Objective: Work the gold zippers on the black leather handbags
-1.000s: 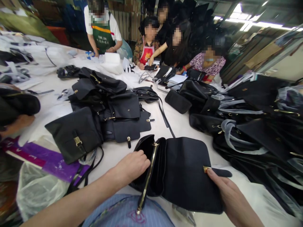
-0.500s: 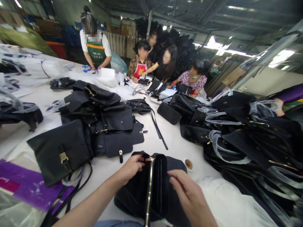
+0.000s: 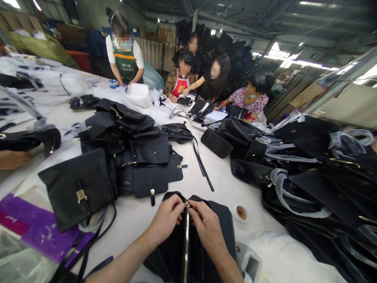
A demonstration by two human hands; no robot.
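Handbags are crowding a white worktop (image 3: pixel 218 177). At its near edge, directly in front of the person, a black grained-leather handbag (image 3: pixel 225 224) is lying with its gold metal zipper (image 3: pixel 186 247) running towards the camera. The left hand (image 3: pixel 166 222) is gripping the bag's upper rim just beside the zipper, fingers curled shut over the edge. The right hand (image 3: pixel 207 230) is pinching the top end of the zipper between thumb and forefinger, and the two hands' fingertips are sitting just beside each other there.

A small round cup with a brown inside (image 3: pixel 241 213) is standing near the bag's right corner. To the left, a flat black flap bag with a gold clasp (image 3: pixel 76 184) is lying partly on a purple sheet (image 3: pixel 29 228). A pile of black leather bags (image 3: pixel 147 149) is spreading behind it. A heap of black bags with plastic-wrapped handles (image 3: pixel 309 177) is filling the right side. Co-workers in aprons (image 3: pixel 182 78) are working at the far end.
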